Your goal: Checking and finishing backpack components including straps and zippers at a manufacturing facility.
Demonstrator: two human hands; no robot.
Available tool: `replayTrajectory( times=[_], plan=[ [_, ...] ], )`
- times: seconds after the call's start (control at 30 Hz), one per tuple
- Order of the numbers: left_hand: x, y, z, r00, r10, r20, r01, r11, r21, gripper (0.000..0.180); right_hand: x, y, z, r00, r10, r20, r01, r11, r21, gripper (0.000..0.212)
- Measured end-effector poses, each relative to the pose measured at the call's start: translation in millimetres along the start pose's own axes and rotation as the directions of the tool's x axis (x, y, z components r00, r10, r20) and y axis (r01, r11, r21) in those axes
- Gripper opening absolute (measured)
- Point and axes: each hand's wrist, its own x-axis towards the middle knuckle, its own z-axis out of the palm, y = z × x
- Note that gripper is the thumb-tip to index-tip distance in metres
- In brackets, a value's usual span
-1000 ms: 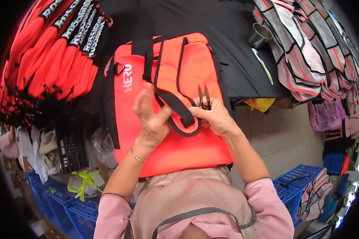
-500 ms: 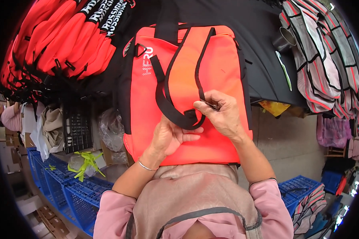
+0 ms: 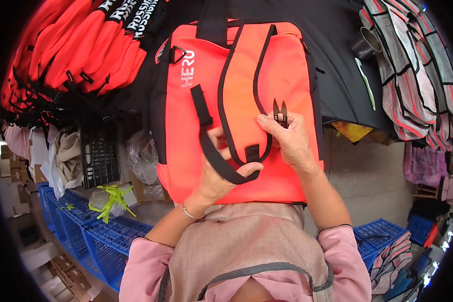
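Observation:
A bright red bag point(image 3: 292, 65) with black sides lies flat in front of me, a folded orange shoulder strap point(image 3: 242, 75) with black edging on top of it. My left hand point(image 3: 214, 178) is closed on the black webbing strap point(image 3: 210, 146), thumb over it near the shoulder strap's lower end; some of its fingers are hidden behind the webbing. In my right hand point(image 3: 294, 143) is a pair of dark thread snips point(image 3: 281, 113), blades pointing away from me and apart. The right thumb rests by the shoulder strap's right edge.
Red bags point(image 3: 80, 55) are piled at the far left. At the far right, grey striped pieces point(image 3: 402, 75) lie beside a metal cup point(image 3: 366, 44) and a toothbrush point(image 3: 365, 83) on the black-covered table point(image 3: 334, 90). Blue crates point(image 3: 98, 246) stand low at left and right.
My left hand has moved right and closed over the webbing. My right hand has risen slightly, and the snips now point away from me. The shoulder strap has shifted a little rightward.

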Motion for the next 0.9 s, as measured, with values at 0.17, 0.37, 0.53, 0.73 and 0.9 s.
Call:
replayTrajectory(
  times=[0.17, 0.37, 0.53, 0.73, 0.9],
  plan=[
    [3, -14, -10, 0.917, 0.398, -0.018, -0.326, 0.775, 0.541, 0.043, -3, -7, -5, 0.991, 0.13, 0.042, -0.133, 0.986, 0.101, 0.027],
    [16, -35, -18, 0.804, 0.554, 0.217, -0.59, 0.696, 0.41, 0.023, -2, -6, -14, 0.984, 0.147, 0.097, -0.146, 0.989, -0.013, 0.026],
    [23, -28, -7, 0.795, 0.591, 0.138, -0.604, 0.746, 0.282, 0.019, -13, -14, -19, 0.991, 0.131, 0.041, -0.117, 0.963, -0.242, 0.019],
    [17, -11, -2, 0.994, 0.017, 0.111, -0.009, 0.998, -0.07, 0.025, -46, -13, -23, 0.952, -0.234, -0.196, 0.162, 0.932, -0.326, 0.027],
    [22, -9, 0, 0.993, -0.057, 0.104, 0.065, 0.995, -0.081, 0.023, -53, -10, -24, 0.756, -0.654, 0.029, 0.398, 0.424, -0.814, 0.032]
  ],
)
